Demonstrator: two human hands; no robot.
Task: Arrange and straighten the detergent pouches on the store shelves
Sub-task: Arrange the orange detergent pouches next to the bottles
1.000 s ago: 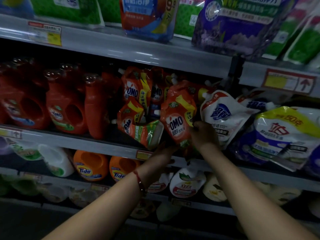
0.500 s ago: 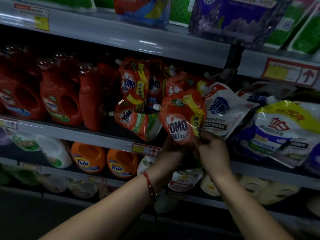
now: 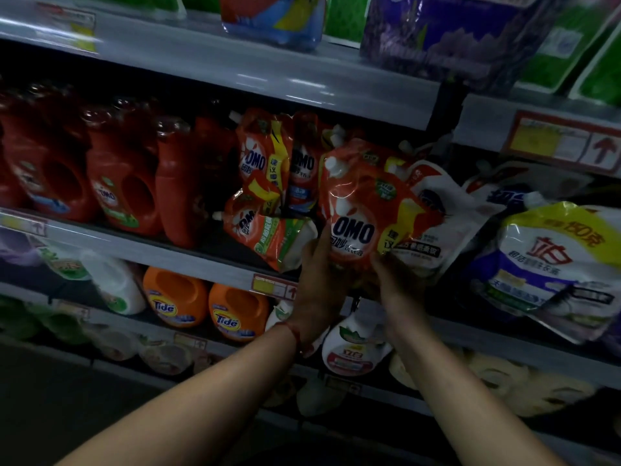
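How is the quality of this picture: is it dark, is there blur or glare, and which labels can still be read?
Head view: dim overall, darkest at the floor. Top shelf edge and its tag are motion-blurred. Glare streaks the glossy OMO pouch held by both hands, yet its logo reads clearly, as do the Tide jugs. Wide-angle lens bends the shelves.

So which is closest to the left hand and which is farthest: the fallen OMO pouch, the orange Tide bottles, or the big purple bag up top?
From the left hand:
1. Fallen OMO pouch, just left of it, same shelf.
2. Orange Tide bottles, lower left, shelf below.
3. Purple bag, top shelf, up right.
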